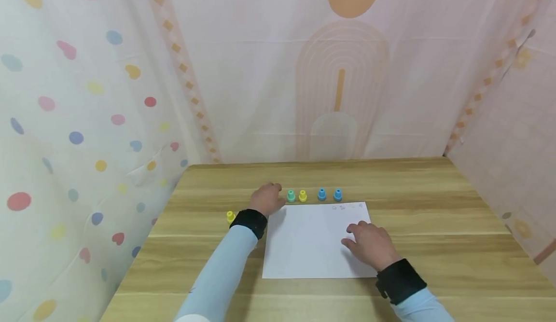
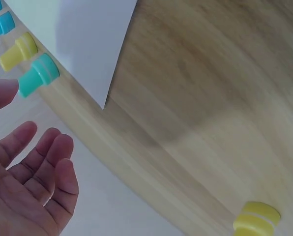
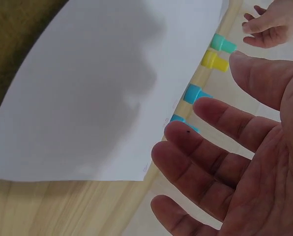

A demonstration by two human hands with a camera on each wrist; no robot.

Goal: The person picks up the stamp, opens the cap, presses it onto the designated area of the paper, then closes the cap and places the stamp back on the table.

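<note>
My left hand point(image 1: 266, 199) is just left of a small green toy stamp point(image 1: 291, 196), with loosely bent fingers and nothing in them. In the left wrist view, the thumb appears close to the green stamp; whether they touch I cannot tell. Beside it stand a yellow stamp point(image 1: 302, 196) and two blue stamps, one point(image 1: 321, 195) left of the other point(image 1: 338, 195). Over the right part of a white paper sheet point(image 1: 304, 245) hovers my right hand point(image 1: 371, 245), its fingers spread and slightly bent, holding nothing. Small faint marks point(image 1: 342, 207) show near the sheet's top right corner.
Another yellow stamp point(image 1: 230, 217) stands left of the paper, close to my left wrist. Everything rests on a wooden table point(image 1: 434, 245). Patterned cloth point(image 1: 260, 71) hangs behind the table and at both sides.
</note>
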